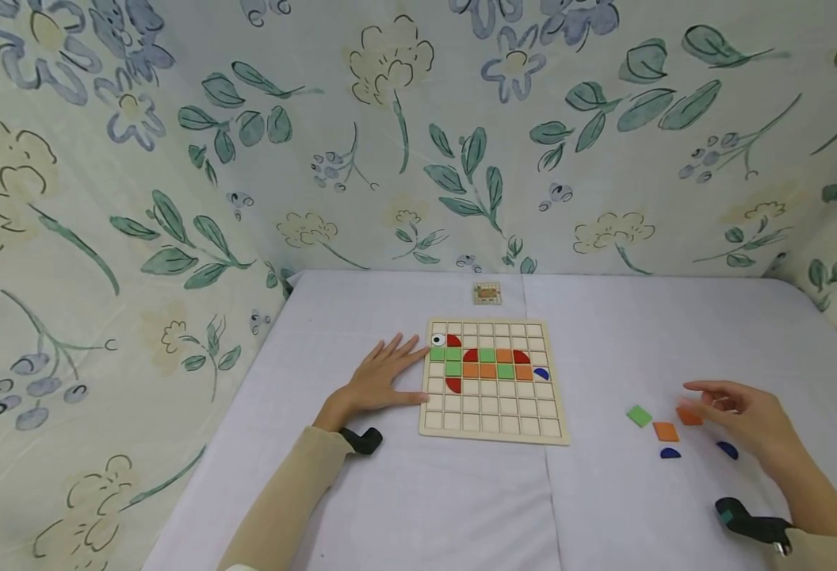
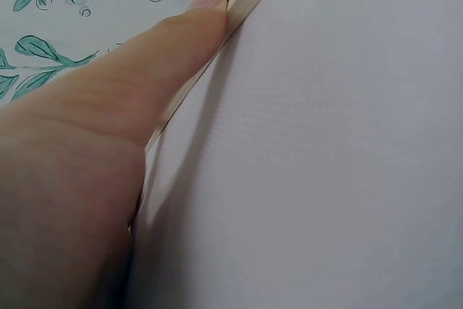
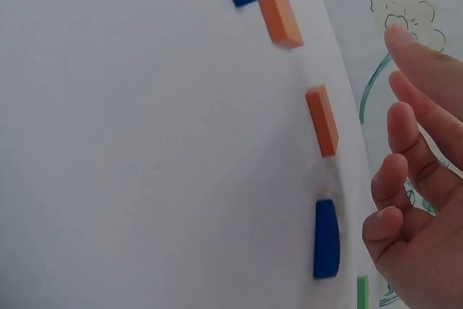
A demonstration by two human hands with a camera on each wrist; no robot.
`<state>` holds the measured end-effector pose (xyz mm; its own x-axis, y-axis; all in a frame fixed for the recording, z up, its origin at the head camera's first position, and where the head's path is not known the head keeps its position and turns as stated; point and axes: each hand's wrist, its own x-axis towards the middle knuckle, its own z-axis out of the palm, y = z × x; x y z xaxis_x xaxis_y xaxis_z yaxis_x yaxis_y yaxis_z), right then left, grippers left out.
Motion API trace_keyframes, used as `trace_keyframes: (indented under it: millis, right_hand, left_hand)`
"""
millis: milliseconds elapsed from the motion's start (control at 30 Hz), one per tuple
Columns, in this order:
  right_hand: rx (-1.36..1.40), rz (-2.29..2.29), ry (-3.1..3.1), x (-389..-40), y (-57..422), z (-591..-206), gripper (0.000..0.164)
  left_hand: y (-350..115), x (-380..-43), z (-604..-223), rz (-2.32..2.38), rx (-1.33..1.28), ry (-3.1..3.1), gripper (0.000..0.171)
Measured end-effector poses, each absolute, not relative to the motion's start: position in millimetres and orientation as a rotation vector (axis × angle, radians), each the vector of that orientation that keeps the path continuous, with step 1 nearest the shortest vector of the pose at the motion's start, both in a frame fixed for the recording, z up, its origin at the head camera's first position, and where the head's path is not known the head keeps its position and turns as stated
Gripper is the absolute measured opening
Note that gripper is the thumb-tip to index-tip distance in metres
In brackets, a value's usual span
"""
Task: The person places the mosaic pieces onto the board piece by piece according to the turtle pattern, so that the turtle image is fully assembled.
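Note:
A wooden grid board [image 1: 493, 424] holds red, green and orange tiles, a round eye tile [image 1: 438, 339] at its upper left and a blue half-round tile [image 1: 541, 373] at the right. My left hand [image 1: 383, 379] lies with fingers spread, thumb and fingertips against the board's left edge. In the left wrist view the thumb [image 2: 173, 48] touches that edge. My right hand [image 1: 743, 416] hovers, loosely curled, over an orange tile [image 1: 689, 415]. In the right wrist view its fingers [image 3: 405, 128] hold nothing and stay apart from the orange tile [image 3: 323, 121] and blue half-round tile [image 3: 327, 239].
Left of the right hand lie a green tile [image 1: 639, 415], another orange tile [image 1: 666, 431] and two blue half-rounds [image 1: 670, 454]. A small picture card [image 1: 487, 293] lies behind the board. White cloth [image 1: 461, 507] covers the table; floral fabric [image 1: 404, 135] hangs behind.

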<state>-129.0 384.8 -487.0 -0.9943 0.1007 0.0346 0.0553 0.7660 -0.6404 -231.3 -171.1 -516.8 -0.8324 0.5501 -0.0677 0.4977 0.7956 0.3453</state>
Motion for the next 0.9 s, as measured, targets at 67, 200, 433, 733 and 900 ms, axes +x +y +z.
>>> trace_keyframes:
  millis: [67, 200, 433, 733, 900]
  right_hand:
    - [-0.132, 1.069, -2.9, -126.6, 390.2, -489.7, 0.043]
    - [-0.148, 1.102, -2.907, -123.5, 396.8, -494.7, 0.049]
    - [-0.152, 1.09, -2.921, -124.4, 403.4, -503.4, 0.057]
    - [-0.082, 1.15, -2.934, -124.5, 406.3, -507.3, 0.055]
    - [-0.089, 1.136, -2.962, -125.3, 405.3, -508.0, 0.054]
  left_hand:
    - [-170.8, -231.2, -516.8, 0.474, 0.832, 2.823, 0.094]
    - [-170.4, -230.9, -517.3, 0.482, 0.843, 2.832, 0.093]
    - [-170.0, -230.6, -515.6, 0.48, 0.838, 2.827, 0.093]
    - [-169.9, -229.4, -514.5, 0.498, 0.845, 2.825, 0.094]
    - [-170.0, -229.4, -515.2, 0.506, 0.841, 2.827, 0.094]
